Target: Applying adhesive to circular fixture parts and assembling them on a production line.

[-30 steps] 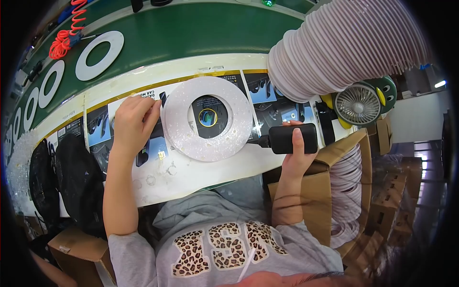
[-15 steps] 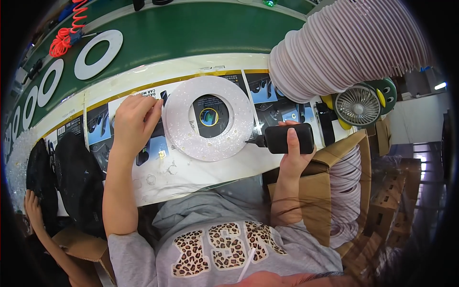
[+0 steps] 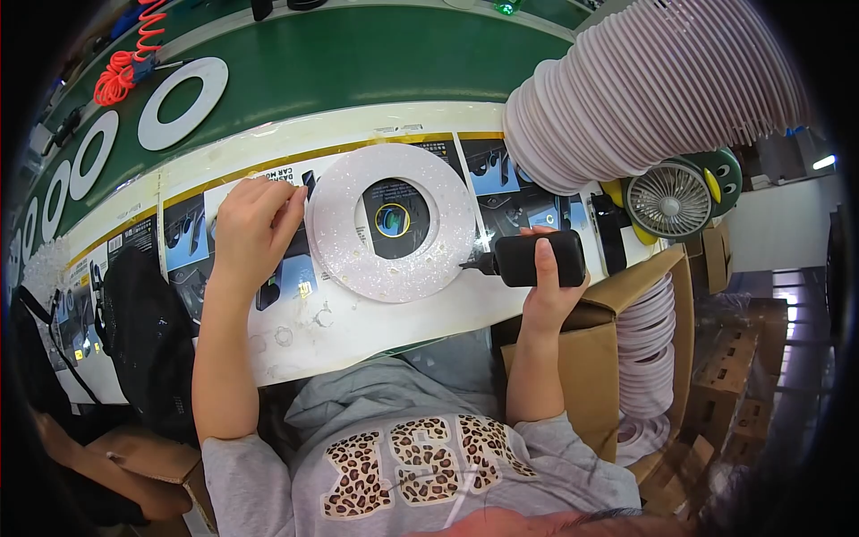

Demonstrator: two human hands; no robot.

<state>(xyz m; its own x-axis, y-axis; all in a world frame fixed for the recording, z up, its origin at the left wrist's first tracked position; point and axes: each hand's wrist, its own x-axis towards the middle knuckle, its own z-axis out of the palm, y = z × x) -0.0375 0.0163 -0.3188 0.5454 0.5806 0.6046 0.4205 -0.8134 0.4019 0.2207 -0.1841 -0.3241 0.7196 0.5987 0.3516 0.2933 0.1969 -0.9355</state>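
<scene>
A flat, white, glittery ring [image 3: 344, 242] lies on the printed table covering, with small pale spots along its lower part. My right hand [image 3: 550, 300] is wrapped round a black squeeze bottle [image 3: 517, 262] held on its side. The bottle's thin dark nozzle points left, its tip at the ring's lower right edge. Beside the ring's upper left edge, my left hand [image 3: 255, 219] is closed, thumb and fingers pinched together. Whatever is between those fingertips, if anything, is too small to make out.
A tall leaning stack of white rings [image 3: 662, 85] stands at the right, near a small fan [image 3: 669, 199]. More rings fill a cardboard box [image 3: 573, 367]. Single rings [image 3: 183, 103] lie on the green surface. A black bag [image 3: 143, 331] and another person's arm [image 3: 107, 474] are at left.
The other person's hand and a black item at the far left have moved down toward the lower left, uncovering printed covering. My hands, the bottle and the ring have barely moved.
</scene>
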